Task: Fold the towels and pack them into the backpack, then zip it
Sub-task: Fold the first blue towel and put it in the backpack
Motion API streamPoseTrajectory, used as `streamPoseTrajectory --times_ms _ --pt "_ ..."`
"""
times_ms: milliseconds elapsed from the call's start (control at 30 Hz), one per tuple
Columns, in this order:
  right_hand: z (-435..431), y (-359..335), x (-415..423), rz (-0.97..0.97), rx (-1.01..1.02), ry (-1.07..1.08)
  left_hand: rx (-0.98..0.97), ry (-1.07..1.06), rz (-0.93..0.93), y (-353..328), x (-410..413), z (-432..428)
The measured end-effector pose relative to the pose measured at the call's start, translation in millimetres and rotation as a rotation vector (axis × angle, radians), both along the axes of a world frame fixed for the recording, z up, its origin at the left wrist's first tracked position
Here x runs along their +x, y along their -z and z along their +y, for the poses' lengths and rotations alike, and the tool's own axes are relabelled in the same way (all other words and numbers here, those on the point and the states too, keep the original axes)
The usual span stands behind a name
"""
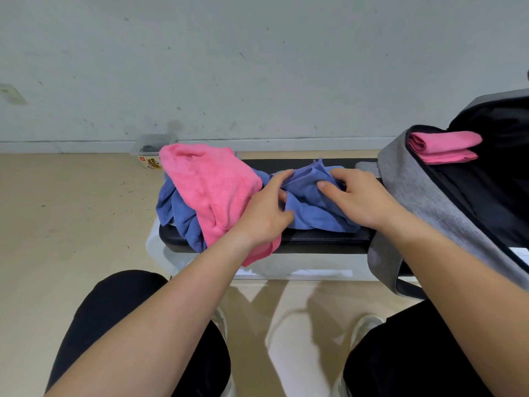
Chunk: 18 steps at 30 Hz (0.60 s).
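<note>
Terrycloth like this is light, limp and grippy; it will sag and bunch wherever it is unsupported, so corners and hemmed edges are the places to take hold. The blue towel [312, 204] lies crumpled mid-bench [320, 239]; the left hand [266, 210] pinches a fold of it with curled fingers, while the right hand [355, 196] rests on it, fingers loosely spread, pressing more than gripping. Toward the bench's left end a loose pink towel [209, 190] drapes over more blue cloth [177, 213], probably a second blue towel, though it could be one piece. One folded pink towel [443, 147] sits inside the open grey backpack [415, 196] at the right end.
</note>
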State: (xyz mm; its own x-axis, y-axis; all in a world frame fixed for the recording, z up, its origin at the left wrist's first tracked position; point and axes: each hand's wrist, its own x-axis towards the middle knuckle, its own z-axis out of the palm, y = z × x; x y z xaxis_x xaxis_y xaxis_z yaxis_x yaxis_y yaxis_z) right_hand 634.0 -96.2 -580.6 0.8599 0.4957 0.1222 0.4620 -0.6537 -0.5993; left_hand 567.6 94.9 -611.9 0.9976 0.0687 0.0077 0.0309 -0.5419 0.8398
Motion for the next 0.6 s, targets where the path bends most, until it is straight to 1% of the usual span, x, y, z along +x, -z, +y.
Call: streamPoseTrajectory --times_ms 67,133,267,333,467,533,600 --pt "0.3 0.9 -1.7 0.008 -0.037 -0.011 0.002 -0.035 0.004 -3.7 -1.5 2.0" --pt "1.1 2.4 -5.9 0.020 -0.067 -0.035 0.000 -0.039 0.051 -7.2 -5.4 6.1" --pt "0.4 0.4 -13.7 0.032 -0.080 -0.049 -0.114 -0.052 0.173 -8.5 -12.3 7.3" --pt "-0.5 -1.5 -14.4 0.040 -0.064 -0.038 -0.100 -0.039 0.201 -6.1 -13.8 2.8" --pt "-1.0 -2.3 -15.7 0.051 -0.063 -0.040 -0.067 -0.034 0.179 -2.1 -15.0 -2.1" --pt "-2.0 -1.0 -15.4 0.058 -0.076 -0.048 -0.055 -0.029 0.203 -4.2 -15.3 2.3" --pt "-3.2 1.2 -15.6 0.047 -0.095 -0.067 -0.023 0.026 0.222 -9.4 -17.9 7.9"
